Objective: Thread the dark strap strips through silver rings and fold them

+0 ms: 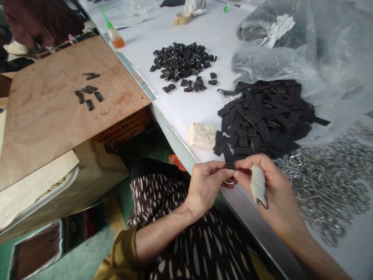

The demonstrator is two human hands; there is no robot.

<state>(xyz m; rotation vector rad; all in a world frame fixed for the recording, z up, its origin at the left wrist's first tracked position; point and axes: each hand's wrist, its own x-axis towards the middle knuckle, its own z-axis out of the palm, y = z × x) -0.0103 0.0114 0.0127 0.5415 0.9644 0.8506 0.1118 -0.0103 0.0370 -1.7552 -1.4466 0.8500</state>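
Between my two hands is a short black fabric strip [229, 165] with a metal ring [229, 182] hanging at it. My left hand [205, 184] pinches the strip's left end and the ring. The fingertips of my right hand [262, 177] close on its right end. A tool with a white wrapped handle and a metal loop at its end [258, 184] is also tucked in my right hand. Just beyond my hands lies a heap of black strips [262, 116]. Metal rings [329, 186] are piled to the right of my right hand.
A pile of black tabs with rings [182, 62] lies farther back on the white table [140, 50]. Near the edge sits a pale waxy block [202, 135]. Clear plastic bags [320, 50] cover the back right. At left, a wooden board [52, 124] carries several strips; an orange-liquid bottle [116, 39] stands behind.
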